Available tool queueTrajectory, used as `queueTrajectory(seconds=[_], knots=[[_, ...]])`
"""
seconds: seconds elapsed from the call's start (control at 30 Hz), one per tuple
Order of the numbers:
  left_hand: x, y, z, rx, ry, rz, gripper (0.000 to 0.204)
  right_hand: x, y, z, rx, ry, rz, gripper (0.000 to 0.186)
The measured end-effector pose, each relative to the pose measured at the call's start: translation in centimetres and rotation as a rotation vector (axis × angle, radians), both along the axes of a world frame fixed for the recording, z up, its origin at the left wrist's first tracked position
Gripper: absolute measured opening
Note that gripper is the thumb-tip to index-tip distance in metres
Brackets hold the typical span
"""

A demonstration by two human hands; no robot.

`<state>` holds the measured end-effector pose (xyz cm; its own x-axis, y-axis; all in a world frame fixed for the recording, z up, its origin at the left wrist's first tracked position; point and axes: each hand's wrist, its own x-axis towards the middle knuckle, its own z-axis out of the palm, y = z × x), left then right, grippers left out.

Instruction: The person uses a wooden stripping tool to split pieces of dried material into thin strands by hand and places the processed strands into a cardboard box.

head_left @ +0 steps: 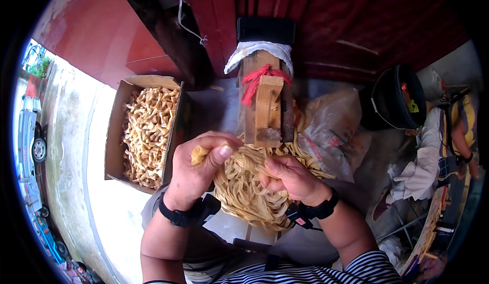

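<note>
Over a heap of long pale-tan flat strips (249, 202) I hold both hands at chest side of a wooden stand. My left hand (196, 164) is closed round a strip, and a folded yellowish end (199, 155) of it pokes out by the thumb. Thumb and fingers of my right hand (295, 179) pinch a strip at the heap's right side. Whether both hands hold the same strip I cannot tell. Just beyond them rises the wooden stand (269, 105) with an upright block and a red cloth (264, 80) tied round it.
On the left, a cardboard box (114, 131) holds many small knotted tan pieces (148, 136). A clear plastic bag (331, 126) lies right of the stand. Farther right are a black bucket (392, 98) and another person's arm (461, 136). A phone (266, 30) rests at the stand's far end.
</note>
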<state>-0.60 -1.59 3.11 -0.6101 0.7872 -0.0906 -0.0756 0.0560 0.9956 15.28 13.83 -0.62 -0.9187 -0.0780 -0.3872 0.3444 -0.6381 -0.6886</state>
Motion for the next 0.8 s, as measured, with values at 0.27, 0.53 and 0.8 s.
queueTrajectory(seconds=[0.27, 0.53, 0.8], knots=[[0.8, 1.5, -2.6, -0.125, -0.333, -0.009, 0.013, -0.9, 1.7, 0.8, 0.558, -0.099, -0.109, 0.025], [-0.9, 7.1, -9.4, -0.260, 0.035, 0.063, 0.014, -3.7, 4.4, -5.6, 1.485, -0.225, -0.436, 0.022], [-1.3, 6.6, -6.8, -0.316, -0.058, 0.299, 0.037, -2.8, 3.9, 2.7, 1.064, 0.319, -1.035, 0.019]])
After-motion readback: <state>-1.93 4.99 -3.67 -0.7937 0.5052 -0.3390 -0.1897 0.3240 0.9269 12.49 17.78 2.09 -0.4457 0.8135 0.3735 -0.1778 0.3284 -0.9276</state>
